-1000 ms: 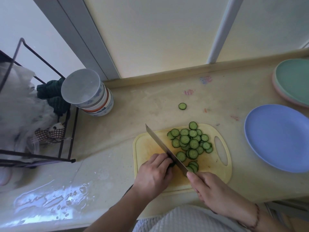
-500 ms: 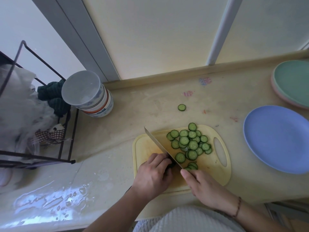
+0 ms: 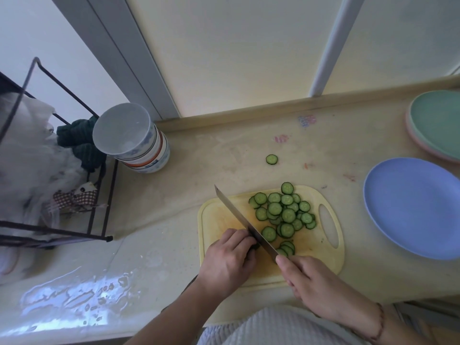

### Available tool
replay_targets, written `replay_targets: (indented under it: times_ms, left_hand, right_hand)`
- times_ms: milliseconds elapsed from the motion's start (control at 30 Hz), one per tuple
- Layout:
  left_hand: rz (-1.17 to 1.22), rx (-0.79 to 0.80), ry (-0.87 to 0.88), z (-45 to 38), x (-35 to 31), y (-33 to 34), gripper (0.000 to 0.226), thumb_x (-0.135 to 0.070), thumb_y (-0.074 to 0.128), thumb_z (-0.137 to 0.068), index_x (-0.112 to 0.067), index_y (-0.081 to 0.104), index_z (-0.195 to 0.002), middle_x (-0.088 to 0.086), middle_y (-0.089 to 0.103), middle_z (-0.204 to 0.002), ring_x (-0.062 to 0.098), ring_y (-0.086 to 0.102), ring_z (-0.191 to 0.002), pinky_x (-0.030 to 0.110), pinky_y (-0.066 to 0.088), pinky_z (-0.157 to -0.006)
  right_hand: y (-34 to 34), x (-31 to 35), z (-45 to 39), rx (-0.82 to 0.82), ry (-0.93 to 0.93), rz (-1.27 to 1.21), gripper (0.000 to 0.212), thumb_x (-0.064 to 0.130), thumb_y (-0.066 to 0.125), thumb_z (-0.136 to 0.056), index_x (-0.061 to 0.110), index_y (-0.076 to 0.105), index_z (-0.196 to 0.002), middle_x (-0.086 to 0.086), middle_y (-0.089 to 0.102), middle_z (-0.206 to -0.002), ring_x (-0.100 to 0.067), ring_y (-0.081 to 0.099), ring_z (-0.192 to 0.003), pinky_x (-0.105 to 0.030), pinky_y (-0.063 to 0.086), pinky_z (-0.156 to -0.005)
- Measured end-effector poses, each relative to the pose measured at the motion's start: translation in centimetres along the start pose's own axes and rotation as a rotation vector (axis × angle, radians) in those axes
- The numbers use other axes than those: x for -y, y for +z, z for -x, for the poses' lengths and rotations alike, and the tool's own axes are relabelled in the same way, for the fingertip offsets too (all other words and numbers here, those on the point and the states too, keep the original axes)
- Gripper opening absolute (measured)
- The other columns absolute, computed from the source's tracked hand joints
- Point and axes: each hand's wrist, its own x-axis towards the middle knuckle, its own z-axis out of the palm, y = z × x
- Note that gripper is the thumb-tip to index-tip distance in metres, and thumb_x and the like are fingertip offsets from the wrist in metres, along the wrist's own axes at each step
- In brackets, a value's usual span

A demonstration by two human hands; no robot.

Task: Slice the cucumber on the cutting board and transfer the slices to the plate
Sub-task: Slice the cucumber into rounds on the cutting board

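Note:
A yellow cutting board (image 3: 331, 260) lies on the counter in front of me. Several cucumber slices (image 3: 283, 212) are piled on its far right part. My left hand (image 3: 227, 262) is curled over the last stub of cucumber (image 3: 254, 246), which is almost wholly hidden under my fingers. My right hand (image 3: 311, 282) grips the handle of a knife (image 3: 245, 224), whose blade runs diagonally across the board right beside my left fingertips. A blue plate (image 3: 413, 207) sits bare to the right of the board.
One stray slice (image 3: 271, 159) lies on the counter behind the board. A green plate stacked on a pink one (image 3: 438, 123) sits at the far right. Stacked bowls (image 3: 139, 143) and a black wire rack (image 3: 62, 195) stand at the left. Water pools at the front left (image 3: 74, 295).
The knife has shifted slightly left along the stub between cuts, and my right hand has moved with it. The slice pile and plates are unchanged.

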Motion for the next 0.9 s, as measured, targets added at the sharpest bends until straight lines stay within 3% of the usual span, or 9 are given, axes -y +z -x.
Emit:
replay_targets:
  times_ms: [633, 900]
  left_hand:
    - [0.025, -0.027, -0.001, -0.1, 0.1, 0.1, 0.015, -0.008, 0.073, -0.082, -0.012, 0.073, -0.096, -0.002, 0.068, -0.101, 0.018, 0.064, -0.086, 0.026, 0.054, -0.067]
    - [0.021, -0.048, -0.003, 0.1, 0.3, 0.2, 0.005, -0.010, 0.073, -0.083, -0.012, 0.073, -0.088, -0.002, 0.067, -0.095, 0.017, 0.063, -0.084, 0.028, 0.054, -0.061]
  right_hand:
    - [1.1, -0.8, -2.8, 0.007, 0.015, 0.091, 0.058, 0.068, 0.027, -0.089, 0.017, 0.038, -0.063, 0.004, 0.035, -0.051, -0.010, 0.035, -0.047, -0.035, 0.036, -0.054]
    - [0.3, 0.0, -2.2, 0.054, 0.019, -0.030, 0.055, 0.063, 0.030, -0.090, 0.015, 0.036, -0.064, 0.007, 0.026, -0.046, -0.008, 0.025, -0.043, -0.023, 0.025, -0.046]
